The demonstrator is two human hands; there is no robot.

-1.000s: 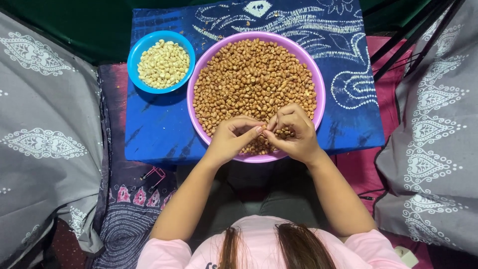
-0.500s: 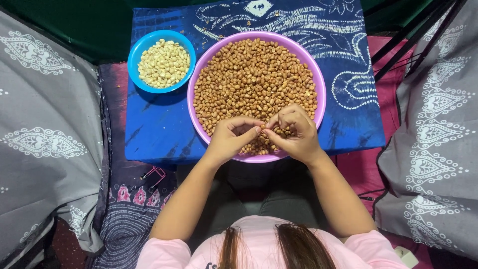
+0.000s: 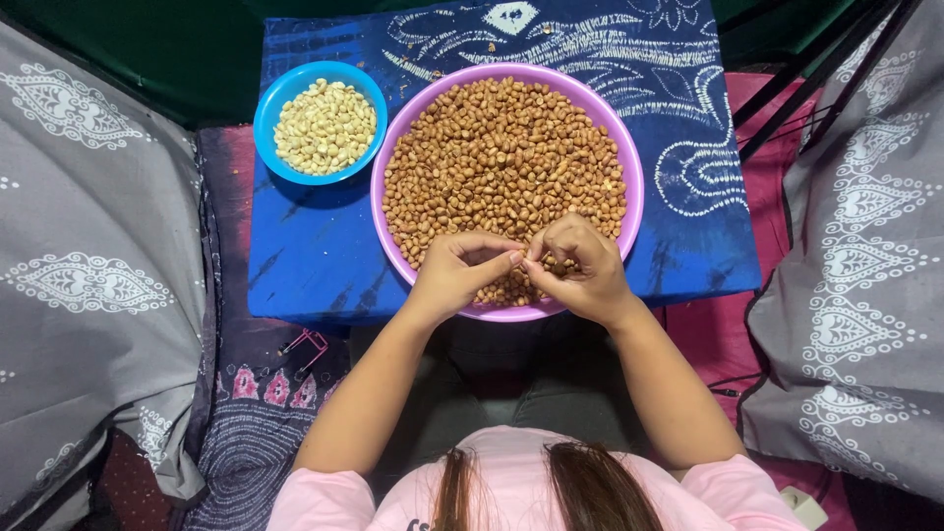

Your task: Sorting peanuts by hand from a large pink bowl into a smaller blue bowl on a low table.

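Observation:
A large pink bowl (image 3: 629,162) full of brown-skinned peanuts (image 3: 501,162) stands on a blue patterned cloth (image 3: 315,256). My left hand (image 3: 457,270) and my right hand (image 3: 580,265) meet over the bowl's near edge, fingertips pinched together on a single peanut (image 3: 522,258) between them. A smaller blue bowl (image 3: 267,108) at the upper left holds pale skinned peanuts (image 3: 324,126).
Grey cushions with white ornament flank the low table on the left (image 3: 88,275) and the right (image 3: 855,295). A patterned dark mat (image 3: 265,413) lies under my left elbow. Black rods (image 3: 816,79) slant at the upper right.
My hands stay at the bowl's near edge; only the fingertips shift slightly around the peanut.

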